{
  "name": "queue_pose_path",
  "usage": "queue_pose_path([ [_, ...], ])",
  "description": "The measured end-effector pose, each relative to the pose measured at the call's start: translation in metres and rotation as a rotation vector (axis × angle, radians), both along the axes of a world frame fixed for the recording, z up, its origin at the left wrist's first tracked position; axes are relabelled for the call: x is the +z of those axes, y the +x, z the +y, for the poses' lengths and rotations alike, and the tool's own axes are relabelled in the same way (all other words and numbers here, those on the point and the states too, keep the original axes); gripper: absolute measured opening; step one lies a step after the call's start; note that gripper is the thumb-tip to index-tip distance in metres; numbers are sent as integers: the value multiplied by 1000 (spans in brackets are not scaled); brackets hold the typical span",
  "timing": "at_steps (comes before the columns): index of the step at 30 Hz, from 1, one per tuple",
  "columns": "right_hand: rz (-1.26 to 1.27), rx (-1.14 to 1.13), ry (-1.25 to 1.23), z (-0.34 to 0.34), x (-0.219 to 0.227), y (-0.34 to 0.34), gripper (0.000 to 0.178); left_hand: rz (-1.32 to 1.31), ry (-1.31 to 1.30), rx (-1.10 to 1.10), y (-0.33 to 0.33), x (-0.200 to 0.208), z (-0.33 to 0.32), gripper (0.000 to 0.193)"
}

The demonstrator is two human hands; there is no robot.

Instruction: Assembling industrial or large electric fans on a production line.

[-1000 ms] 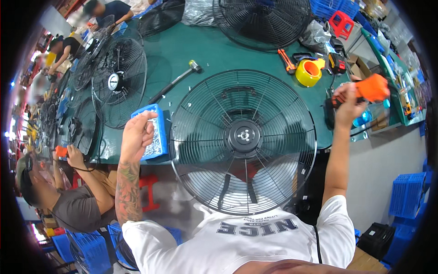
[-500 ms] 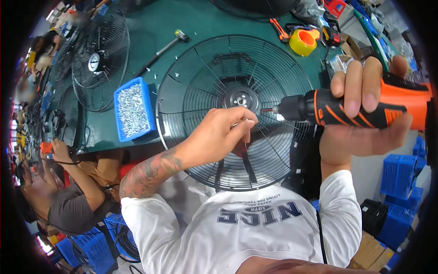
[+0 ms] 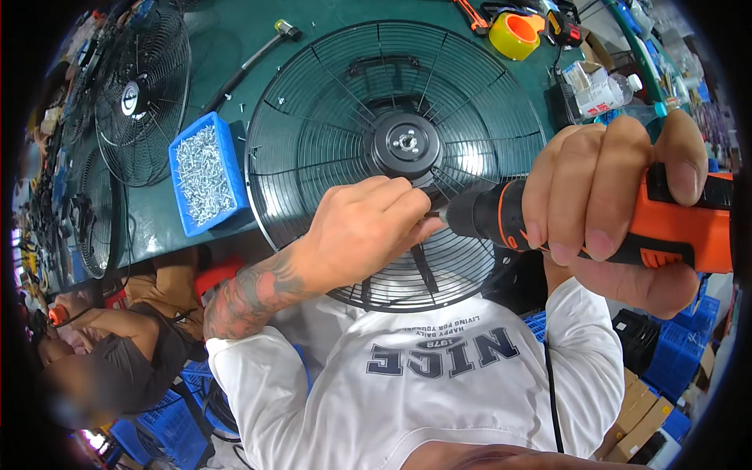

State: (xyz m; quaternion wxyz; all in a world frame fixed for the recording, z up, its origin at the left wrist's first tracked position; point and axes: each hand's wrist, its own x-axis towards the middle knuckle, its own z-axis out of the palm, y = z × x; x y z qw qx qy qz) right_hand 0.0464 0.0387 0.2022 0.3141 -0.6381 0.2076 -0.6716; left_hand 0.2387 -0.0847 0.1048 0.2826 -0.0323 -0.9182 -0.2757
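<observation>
In my right hand [image 3: 599, 196] is an orange-and-black cordless drill [image 3: 693, 231], held level with its chuck pointing left. My left hand [image 3: 364, 227] is pinched closed right at the chuck's front end; the bit tip and anything between those fingers are hidden. Behind both hands, a round black wire fan guard [image 3: 313, 117] rests partly on the green table, its near side in front of my shirt. At its middle sits a black motor hub [image 3: 406, 145] with a small metal shaft. Left of the guard stands a blue bin [image 3: 232, 168] full of silver screws.
A hammer [image 3: 251, 66] and a few loose screws lie beyond the bin. Yellow tape [image 3: 513, 39] and a plastic bottle [image 3: 619, 90] are at the far right. Another fan [image 3: 145, 94] stands at left, near a seated co-worker [image 3: 117, 345]. Blue crates [image 3: 677, 352] are at lower right.
The drill has come left and slightly down, so its chuck now meets my left fingers. The view has shifted, with the guard and bin appearing higher.
</observation>
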Motion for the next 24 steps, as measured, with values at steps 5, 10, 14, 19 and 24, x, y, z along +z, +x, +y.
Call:
queue_pose_path([
  [5,15,-10,97,1,-1,-3,54,-19,3,-16,1,0,-3,32],
  [10,-47,-16,144,-7,-12,-2,55,-28,55,9,0,-7,-7,38],
  [14,-70,-121,153,-16,-19,-12,57,-9,87,237,8,14,-25,56],
  [19,-120,-540,157,-35,-18,-36,42,-181,251,863,43,6,-107,28],
  [24,-199,-650,372,-68,-34,-67,37,-291,359,784,66,-37,-152,32],
])
